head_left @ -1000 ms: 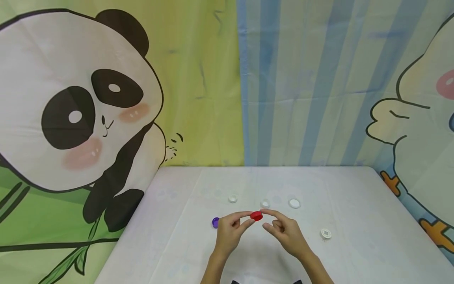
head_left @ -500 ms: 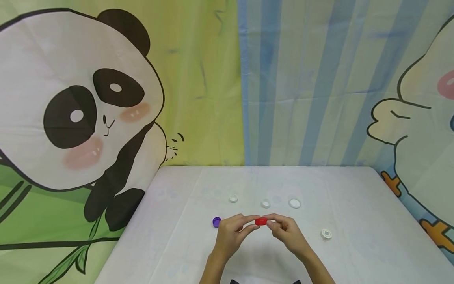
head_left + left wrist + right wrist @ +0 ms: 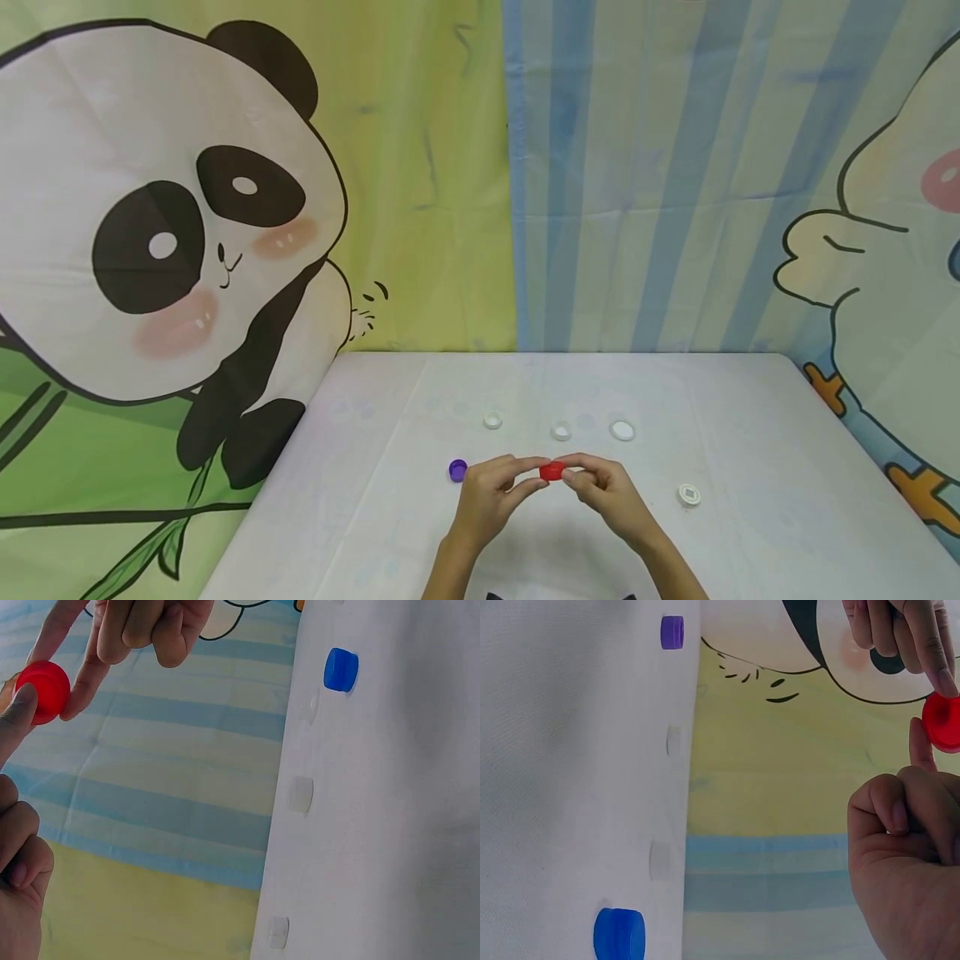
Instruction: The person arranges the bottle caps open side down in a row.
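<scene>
A small round red bottle cap (image 3: 552,472) is held above the white table, between both hands. My left hand (image 3: 483,502) pinches its left side with thumb and index finger. From the other side my right hand (image 3: 611,497) grips it, index finger on the upper edge and thumb below. In the left wrist view, the left thumb lies across the face of the red cap (image 3: 46,691). The right wrist view cuts off part of the cap (image 3: 943,724) at the frame edge. A purple cap (image 3: 458,471) sits just left of my left hand.
Beyond the hands lie two whitish caps (image 3: 561,430) and a white ring-like piece (image 3: 622,430). A white-topped disc (image 3: 688,495) lies to the right. Both wrist views show a blue cap (image 3: 341,670) on the table. Printed curtains hang behind the table (image 3: 750,417).
The red cap has come slightly right and down. My right thumb, apart from it a second ago, has closed onto it. Over the last half second both hands barely moved.
</scene>
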`<action>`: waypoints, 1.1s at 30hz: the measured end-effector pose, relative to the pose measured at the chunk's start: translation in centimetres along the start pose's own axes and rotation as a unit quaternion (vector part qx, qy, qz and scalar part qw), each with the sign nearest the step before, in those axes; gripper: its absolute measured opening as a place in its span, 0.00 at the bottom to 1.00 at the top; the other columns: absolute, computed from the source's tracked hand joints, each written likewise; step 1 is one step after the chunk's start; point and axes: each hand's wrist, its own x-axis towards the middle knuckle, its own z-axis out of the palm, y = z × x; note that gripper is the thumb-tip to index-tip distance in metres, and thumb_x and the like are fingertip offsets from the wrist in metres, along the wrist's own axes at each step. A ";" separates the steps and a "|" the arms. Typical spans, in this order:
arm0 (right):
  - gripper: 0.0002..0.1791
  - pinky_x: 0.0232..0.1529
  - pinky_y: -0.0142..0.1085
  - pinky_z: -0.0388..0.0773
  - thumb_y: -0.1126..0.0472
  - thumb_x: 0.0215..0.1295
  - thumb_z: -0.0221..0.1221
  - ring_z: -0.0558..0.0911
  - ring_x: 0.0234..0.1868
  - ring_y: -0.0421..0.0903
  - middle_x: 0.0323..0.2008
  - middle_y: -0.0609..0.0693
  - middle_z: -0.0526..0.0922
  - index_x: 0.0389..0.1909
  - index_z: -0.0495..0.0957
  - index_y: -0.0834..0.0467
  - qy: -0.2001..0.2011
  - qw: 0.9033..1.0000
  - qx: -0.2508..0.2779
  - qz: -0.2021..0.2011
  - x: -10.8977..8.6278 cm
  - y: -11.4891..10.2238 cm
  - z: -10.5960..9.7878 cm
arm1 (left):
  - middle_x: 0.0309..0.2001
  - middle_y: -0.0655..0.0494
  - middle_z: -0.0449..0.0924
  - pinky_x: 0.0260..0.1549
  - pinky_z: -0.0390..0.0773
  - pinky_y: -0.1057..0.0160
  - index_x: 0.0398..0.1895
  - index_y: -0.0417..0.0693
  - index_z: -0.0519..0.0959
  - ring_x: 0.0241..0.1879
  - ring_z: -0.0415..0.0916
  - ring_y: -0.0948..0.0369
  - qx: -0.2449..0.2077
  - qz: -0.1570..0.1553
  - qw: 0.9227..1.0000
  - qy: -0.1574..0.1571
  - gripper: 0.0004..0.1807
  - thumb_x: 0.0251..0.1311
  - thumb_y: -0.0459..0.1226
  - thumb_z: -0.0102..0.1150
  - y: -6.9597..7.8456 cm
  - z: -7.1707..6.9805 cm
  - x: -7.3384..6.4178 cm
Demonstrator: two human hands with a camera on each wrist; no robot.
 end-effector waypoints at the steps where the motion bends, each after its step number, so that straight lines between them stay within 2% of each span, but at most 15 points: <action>1: 0.13 0.11 0.34 0.47 0.70 0.66 0.45 0.51 0.13 0.43 0.10 0.52 0.53 0.46 0.75 0.65 -0.001 1.000 0.000 -0.002 0.0 -0.2 0.0 | 0.14 0.66 0.59 0.13 0.52 0.81 0.39 0.52 0.82 0.18 0.47 0.77 0.000 -0.001 1.000 0.000 0.12 0.48 0.40 0.64 0.0 0.0 0.0; 5: 0.12 0.12 0.37 0.50 0.70 0.65 0.47 0.52 0.14 0.42 0.11 0.52 0.54 0.46 0.74 0.67 0.012 1.000 -0.015 0.001 0.0 -1.4 0.4 | 0.13 0.65 0.57 0.13 0.51 0.80 0.40 0.52 0.82 0.18 0.47 0.76 -0.002 -0.011 1.000 -0.004 0.13 0.48 0.41 0.64 -0.2 0.1 -0.2; 10: 0.13 0.11 0.36 0.51 0.67 0.61 0.54 0.54 0.14 0.35 0.11 0.50 0.56 0.47 0.75 0.63 0.065 0.996 -0.063 0.016 -0.2 -2.4 1.1 | 0.12 0.65 0.54 0.12 0.52 0.79 0.43 0.51 0.81 0.16 0.48 0.75 -0.030 -0.070 0.997 -0.016 0.17 0.47 0.43 0.65 -0.2 0.1 -0.4; 14: 0.14 0.09 0.32 0.50 0.67 0.57 0.58 0.53 0.13 0.33 0.10 0.50 0.53 0.46 0.76 0.62 0.085 0.992 -0.087 -0.015 -0.1 -2.3 1.2 | 0.12 0.65 0.53 0.11 0.50 0.78 0.43 0.52 0.80 0.16 0.47 0.76 -0.038 -0.107 0.993 -0.020 0.18 0.45 0.44 0.66 -0.1 0.1 -0.4; 18: 0.16 0.09 0.28 0.49 0.69 0.54 0.60 0.53 0.13 0.31 0.09 0.52 0.53 0.45 0.75 0.62 0.089 0.991 -0.095 -0.042 0.0 -2.2 1.2 | 0.12 0.63 0.52 0.12 0.48 0.78 0.40 0.49 0.81 0.17 0.45 0.76 -0.036 -0.112 0.993 -0.013 0.18 0.41 0.40 0.68 0.0 0.3 -0.3; 21: 0.17 0.09 0.27 0.50 0.68 0.53 0.61 0.53 0.13 0.30 0.09 0.52 0.53 0.45 0.75 0.61 0.096 0.989 -0.105 -0.047 -0.1 -2.2 1.3 | 0.11 0.59 0.52 0.12 0.47 0.78 0.38 0.45 0.81 0.17 0.44 0.75 -0.039 -0.102 0.994 -0.008 0.17 0.40 0.36 0.69 0.1 0.3 -0.3; 25: 0.17 0.09 0.27 0.50 0.67 0.51 0.63 0.53 0.12 0.30 0.08 0.49 0.53 0.45 0.76 0.60 0.107 0.983 -0.135 -0.068 -0.1 -1.3 1.4 | 0.11 0.61 0.52 0.10 0.48 0.77 0.39 0.45 0.81 0.16 0.45 0.76 -0.039 -0.097 0.994 -0.012 0.16 0.43 0.37 0.67 0.0 0.2 -0.4; 28: 0.18 0.09 0.26 0.50 0.64 0.51 0.64 0.53 0.12 0.30 0.08 0.43 0.54 0.45 0.77 0.54 0.117 0.975 -0.177 -0.073 0.1 0.0 1.3 | 0.11 0.64 0.53 0.10 0.50 0.78 0.41 0.49 0.81 0.16 0.46 0.77 -0.038 -0.106 0.993 -0.021 0.16 0.46 0.41 0.65 -0.6 0.2 -0.7; 33: 0.16 0.10 0.26 0.51 0.54 0.53 0.62 0.52 0.12 0.30 0.10 0.36 0.52 0.45 0.76 0.44 0.110 0.963 -0.242 -0.051 0.6 1.9 1.0 | 0.12 0.66 0.53 0.11 0.50 0.78 0.42 0.52 0.81 0.15 0.47 0.76 -0.014 -0.114 0.993 -0.030 0.16 0.48 0.43 0.64 -2.2 0.5 -1.6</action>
